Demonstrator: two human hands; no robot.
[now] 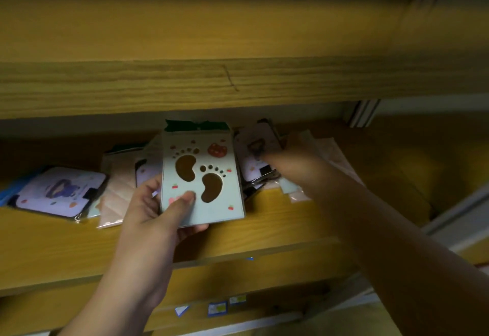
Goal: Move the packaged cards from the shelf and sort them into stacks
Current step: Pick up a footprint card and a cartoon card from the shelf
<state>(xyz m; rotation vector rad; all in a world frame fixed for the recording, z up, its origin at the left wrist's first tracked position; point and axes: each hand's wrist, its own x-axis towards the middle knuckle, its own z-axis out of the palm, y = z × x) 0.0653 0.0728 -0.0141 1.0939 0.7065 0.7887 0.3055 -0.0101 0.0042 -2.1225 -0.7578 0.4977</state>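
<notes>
— Fingers first: what are they doing?

— Left hand (156, 213) has its thumb pressed on the front of a pale blue footprint card (202, 176) and its fingers curled behind it, clamped on it and holding it upright just above the wooden shelf (264, 227).

— And the right hand (275, 161)?

— It reaches into the pile on the shelf, blurred; whether its fingers are apart or closed I cannot tell. It is at a lilac card (255, 150) lying just right of the held one.

— Where are the other cards?

— On the same shelf: a lilac rounded card (62, 192) in clear wrap at the left, a pink packet (116, 198) between it and the held card, more pale packets (330, 155) behind the right forearm.

— Anything further out?

— Another wooden board (238, 81) overhead, small blue labels (217, 308) on the shelf edge below.
</notes>
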